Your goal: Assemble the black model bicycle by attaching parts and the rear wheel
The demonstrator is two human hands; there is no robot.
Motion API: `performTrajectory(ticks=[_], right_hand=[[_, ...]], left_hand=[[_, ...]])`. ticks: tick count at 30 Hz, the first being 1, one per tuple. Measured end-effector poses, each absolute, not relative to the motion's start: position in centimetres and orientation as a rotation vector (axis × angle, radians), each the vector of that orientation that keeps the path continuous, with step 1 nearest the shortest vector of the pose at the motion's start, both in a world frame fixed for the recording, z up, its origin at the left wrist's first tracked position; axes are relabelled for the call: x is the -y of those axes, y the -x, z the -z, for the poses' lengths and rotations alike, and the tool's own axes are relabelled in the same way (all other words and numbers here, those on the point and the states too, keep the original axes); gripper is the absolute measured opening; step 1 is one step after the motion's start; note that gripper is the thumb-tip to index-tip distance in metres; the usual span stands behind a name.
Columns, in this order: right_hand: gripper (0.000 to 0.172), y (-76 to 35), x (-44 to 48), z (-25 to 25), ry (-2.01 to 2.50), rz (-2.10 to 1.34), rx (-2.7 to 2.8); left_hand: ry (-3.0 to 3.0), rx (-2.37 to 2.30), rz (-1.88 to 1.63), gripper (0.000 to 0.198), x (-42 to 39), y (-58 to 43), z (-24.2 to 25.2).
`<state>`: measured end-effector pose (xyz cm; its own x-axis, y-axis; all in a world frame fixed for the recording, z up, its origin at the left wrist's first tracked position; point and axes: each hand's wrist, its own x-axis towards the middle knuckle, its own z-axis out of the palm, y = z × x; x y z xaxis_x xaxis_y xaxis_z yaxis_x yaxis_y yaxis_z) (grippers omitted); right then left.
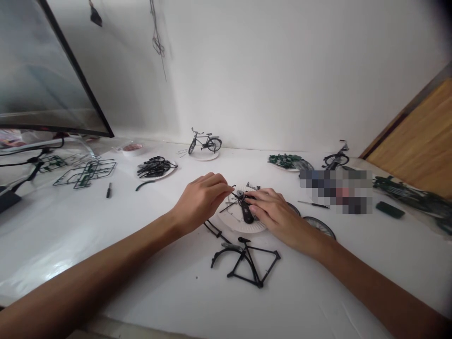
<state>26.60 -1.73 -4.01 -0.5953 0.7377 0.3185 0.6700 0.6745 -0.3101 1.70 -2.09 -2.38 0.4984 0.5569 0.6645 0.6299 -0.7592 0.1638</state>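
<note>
Black miniature bicycle part [247,215]: elongated dark body with thin rods radiating from a small grey disc [240,193], partly hidden from view, lying flat on a white paper plate [229,219], midway along the tabletop [141,263].

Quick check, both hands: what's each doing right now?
Left hand: closed to a pinch on a thin black part.
Right hand: curled over a black bicycle part on a paper plate, holding it.
</note>
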Motion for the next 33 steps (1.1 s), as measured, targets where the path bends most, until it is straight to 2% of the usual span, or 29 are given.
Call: performTrajectory(ticks=[15,21,30,33], right_hand=[[0.036,-26.8,2.0,3.9,1.039,-0.28,2.328],[0.037,-26.7,2.3,3.3,0.986,-0.233,2.28],[0.041,-26.4,2.8,2.3,0.844,0.117,2.326],[0.04,-26.5,2.7,2.6,0.858,0.056,2.285]], left_hand=[[2.659,1.055,1.06,0.019,1.8,-1.5,2.5],[2.684,1.097,1.182,0.019,1.8,-1.5,2.7],[2.694,1.141,1.39,0.017,1.8,-1.5,2.7],[2.707,1.194,1.457,0.017,1.9,-1.7,2.5]])
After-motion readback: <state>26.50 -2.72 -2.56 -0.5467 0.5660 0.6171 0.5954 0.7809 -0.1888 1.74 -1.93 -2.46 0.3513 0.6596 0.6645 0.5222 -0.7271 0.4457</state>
